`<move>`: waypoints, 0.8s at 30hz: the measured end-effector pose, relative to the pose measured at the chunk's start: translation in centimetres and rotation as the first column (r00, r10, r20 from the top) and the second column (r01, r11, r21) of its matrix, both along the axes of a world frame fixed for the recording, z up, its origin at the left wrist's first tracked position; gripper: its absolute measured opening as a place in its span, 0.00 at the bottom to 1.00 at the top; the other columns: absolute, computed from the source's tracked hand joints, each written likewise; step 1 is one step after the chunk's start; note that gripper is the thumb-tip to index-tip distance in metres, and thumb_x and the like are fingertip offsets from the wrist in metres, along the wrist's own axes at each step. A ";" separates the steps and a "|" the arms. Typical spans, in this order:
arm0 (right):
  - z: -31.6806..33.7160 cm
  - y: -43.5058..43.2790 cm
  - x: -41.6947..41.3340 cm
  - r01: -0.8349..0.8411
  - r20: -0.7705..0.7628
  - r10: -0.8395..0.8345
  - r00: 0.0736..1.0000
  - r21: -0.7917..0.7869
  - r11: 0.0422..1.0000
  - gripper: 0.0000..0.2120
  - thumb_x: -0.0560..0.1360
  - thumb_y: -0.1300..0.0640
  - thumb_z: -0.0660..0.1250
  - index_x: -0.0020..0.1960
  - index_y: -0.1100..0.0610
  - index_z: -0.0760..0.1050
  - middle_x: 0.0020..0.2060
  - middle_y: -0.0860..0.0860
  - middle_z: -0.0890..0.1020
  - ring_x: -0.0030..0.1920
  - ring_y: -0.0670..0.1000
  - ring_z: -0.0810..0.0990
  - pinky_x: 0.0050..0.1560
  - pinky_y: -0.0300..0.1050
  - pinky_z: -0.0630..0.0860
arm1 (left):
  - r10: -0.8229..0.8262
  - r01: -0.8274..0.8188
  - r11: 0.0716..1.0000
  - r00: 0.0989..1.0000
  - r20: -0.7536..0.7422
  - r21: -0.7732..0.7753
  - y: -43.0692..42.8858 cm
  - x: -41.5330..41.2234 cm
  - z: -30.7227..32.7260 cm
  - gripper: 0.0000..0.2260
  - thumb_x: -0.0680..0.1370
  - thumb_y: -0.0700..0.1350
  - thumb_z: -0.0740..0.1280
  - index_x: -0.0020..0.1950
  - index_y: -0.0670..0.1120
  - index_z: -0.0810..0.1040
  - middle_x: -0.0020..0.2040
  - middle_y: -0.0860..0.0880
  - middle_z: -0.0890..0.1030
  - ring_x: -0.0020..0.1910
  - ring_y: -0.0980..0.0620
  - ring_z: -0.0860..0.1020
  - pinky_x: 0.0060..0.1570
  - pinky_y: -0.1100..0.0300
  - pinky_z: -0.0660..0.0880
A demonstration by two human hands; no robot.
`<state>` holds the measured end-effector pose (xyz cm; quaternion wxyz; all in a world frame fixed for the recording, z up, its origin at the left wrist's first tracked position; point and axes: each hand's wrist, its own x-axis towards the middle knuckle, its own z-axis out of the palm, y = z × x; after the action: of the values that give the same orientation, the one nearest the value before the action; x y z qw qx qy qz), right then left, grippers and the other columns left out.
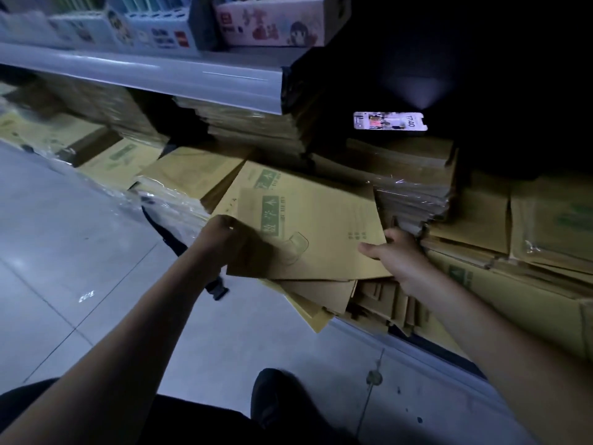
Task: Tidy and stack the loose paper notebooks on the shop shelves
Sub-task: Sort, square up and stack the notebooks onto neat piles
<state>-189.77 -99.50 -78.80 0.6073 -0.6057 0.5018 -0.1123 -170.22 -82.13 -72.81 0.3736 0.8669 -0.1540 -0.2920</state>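
Note:
A loose pile of yellow-brown paper notebooks with green printed labels lies fanned out at the front of the low shelf, some corners hanging over the edge. My left hand grips the left edge of the top notebooks. My right hand holds the right edge of the same pile, thumb on top. Neater stacks of notebooks, some wrapped in clear film, stand behind and to both sides.
A lit phone lies on a stack at the back, its torch shining. The grey upper shelf edge carries boxed stationery. Grey tiled floor lies left and below; my dark shoe stands near the shelf base.

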 end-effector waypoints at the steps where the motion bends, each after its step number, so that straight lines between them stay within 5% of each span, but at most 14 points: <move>1: -0.1 0.0 -0.2 0.001 -0.027 -0.002 1.000 -0.022 1.000 0.18 0.75 0.61 0.70 0.63 0.59 0.72 0.57 0.54 0.80 0.50 0.50 0.77 0.41 0.41 0.71 | -0.010 0.010 1.000 1.000 -0.014 -0.022 -0.3 -0.2 0.1 0.11 0.79 0.34 0.61 0.60 0.39 0.73 0.55 0.40 0.77 0.53 0.44 0.77 0.48 0.53 0.78; 5: 0.4 0.4 -0.3 0.081 -0.049 -0.094 0.994 -0.222 0.972 0.23 0.77 0.62 0.66 0.70 0.54 0.67 0.64 0.54 0.76 0.63 0.55 0.75 0.50 0.44 0.71 | -0.068 0.072 0.987 0.997 0.035 -0.144 -1.0 -1.1 1.1 0.17 0.78 0.29 0.57 0.65 0.40 0.69 0.58 0.39 0.75 0.53 0.43 0.77 0.48 0.50 0.79; 9: 1.2 -0.2 0.0 0.194 0.163 -0.143 0.976 -0.356 0.914 0.25 0.78 0.62 0.65 0.73 0.53 0.62 0.65 0.53 0.75 0.63 0.53 0.75 0.51 0.42 0.76 | -0.032 0.063 0.956 0.993 0.114 -0.287 -1.7 -1.4 1.8 0.22 0.77 0.29 0.58 0.68 0.45 0.70 0.59 0.41 0.78 0.53 0.44 0.79 0.48 0.43 0.81; 11: 1.5 -0.2 0.1 0.165 0.204 -0.094 0.974 -0.365 0.916 0.25 0.78 0.62 0.64 0.73 0.53 0.62 0.64 0.53 0.76 0.62 0.53 0.76 0.51 0.43 0.78 | 0.022 0.046 0.967 0.965 0.263 -0.250 -1.8 -1.4 1.3 0.23 0.76 0.32 0.62 0.69 0.48 0.72 0.59 0.46 0.80 0.51 0.47 0.79 0.44 0.51 0.81; 14: 1.5 0.5 0.1 0.108 0.247 -0.042 0.968 -0.262 0.959 0.29 0.78 0.60 0.64 0.75 0.49 0.58 0.68 0.51 0.73 0.66 0.52 0.73 0.65 0.51 0.72 | 0.096 -0.003 0.974 0.909 0.405 -0.226 -1.6 -1.7 0.3 0.20 0.74 0.33 0.64 0.65 0.47 0.74 0.54 0.53 0.78 0.52 0.49 0.77 0.36 0.65 0.73; 17: 1.6 0.6 0.0 0.148 0.309 -0.064 0.949 -0.257 0.955 0.29 0.77 0.59 0.66 0.75 0.52 0.59 0.70 0.52 0.70 0.70 0.52 0.69 0.70 0.52 0.66 | 0.166 -0.015 0.876 0.948 0.271 -0.482 -1.8 -1.8 0.7 0.17 0.70 0.31 0.62 0.55 0.47 0.74 0.50 0.46 0.79 0.52 0.41 0.78 0.42 0.47 0.81; 20: 2.7 -0.3 -0.6 0.192 0.322 -0.058 0.945 -0.403 0.895 0.18 0.77 0.59 0.67 0.66 0.56 0.69 0.60 0.50 0.77 0.61 0.49 0.75 0.62 0.46 0.72 | 0.123 0.013 0.780 0.977 0.174 -0.625 -2.2 -1.9 1.8 0.19 0.76 0.29 0.60 0.63 0.46 0.73 0.57 0.45 0.79 0.57 0.48 0.78 0.50 0.52 0.81; 24: 2.4 -0.7 -1.4 0.113 0.212 -0.037 0.977 -0.355 0.928 0.10 0.77 0.55 0.67 0.57 0.51 0.72 0.48 0.45 0.78 0.53 0.49 0.78 0.45 0.38 0.71 | 0.012 0.037 0.853 0.996 0.090 -0.521 -2.4 -2.4 0.4 0.17 0.80 0.32 0.59 0.67 0.44 0.72 0.60 0.48 0.78 0.61 0.45 0.76 0.59 0.46 0.77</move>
<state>-191.20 -100.16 -76.37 0.5271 -0.6736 0.4310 -0.2874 -172.64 -84.51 -72.46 0.5856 0.7441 -0.2499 -0.2023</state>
